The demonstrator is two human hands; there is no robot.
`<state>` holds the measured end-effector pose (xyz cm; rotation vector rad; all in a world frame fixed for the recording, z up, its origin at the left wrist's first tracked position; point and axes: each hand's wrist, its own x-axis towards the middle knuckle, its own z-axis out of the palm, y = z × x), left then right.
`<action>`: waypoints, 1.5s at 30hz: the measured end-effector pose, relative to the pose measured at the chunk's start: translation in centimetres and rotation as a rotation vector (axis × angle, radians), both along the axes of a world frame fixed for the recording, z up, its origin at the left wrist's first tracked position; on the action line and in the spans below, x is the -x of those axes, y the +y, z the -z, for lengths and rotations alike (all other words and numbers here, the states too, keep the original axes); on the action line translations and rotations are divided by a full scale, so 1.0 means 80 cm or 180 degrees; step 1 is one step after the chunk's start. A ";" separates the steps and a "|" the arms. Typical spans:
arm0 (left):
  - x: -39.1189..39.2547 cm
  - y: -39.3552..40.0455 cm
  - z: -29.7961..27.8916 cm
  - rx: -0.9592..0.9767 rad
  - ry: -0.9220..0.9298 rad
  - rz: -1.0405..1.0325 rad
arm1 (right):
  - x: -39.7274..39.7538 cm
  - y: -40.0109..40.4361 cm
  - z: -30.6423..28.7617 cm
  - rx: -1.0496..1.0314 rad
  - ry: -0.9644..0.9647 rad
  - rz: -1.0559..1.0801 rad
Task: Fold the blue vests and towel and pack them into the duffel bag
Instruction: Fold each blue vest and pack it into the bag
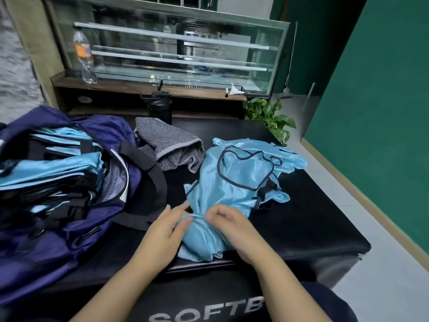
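Observation:
A crumpled light blue vest [243, 173] with dark trim lies on the black padded surface [313, 228]. My left hand [164, 231] and my right hand [232, 228] both pinch its bunched near end, close together. A grey striped towel [169, 147] sits loosely folded behind it. The navy duffel bag [69, 182] stands open at the left, with several folded blue vests [51, 163] inside.
A black bottle [160, 108] stands behind the towel. A clear plastic bottle [84, 56] rests on the wooden ledge before a glass display case [174, 47]. A green plant [269, 117] is at the far right corner, by the green wall [383, 112].

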<state>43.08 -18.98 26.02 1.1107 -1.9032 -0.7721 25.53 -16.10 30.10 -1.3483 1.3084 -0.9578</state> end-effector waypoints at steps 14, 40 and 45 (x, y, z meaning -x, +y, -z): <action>-0.007 0.014 -0.029 -0.0309 -0.0016 -0.0477 | 0.068 -0.033 0.006 0.0190 0.2973 0.1209; 0.067 -0.143 -0.034 -0.1395 -0.0204 -0.1072 | 0.163 -0.079 0.030 -0.0113 0.1200 0.2122; 0.067 -0.177 -0.020 -0.1658 -0.0315 -0.1133 | 0.166 -0.088 0.035 -0.0247 0.0871 0.2070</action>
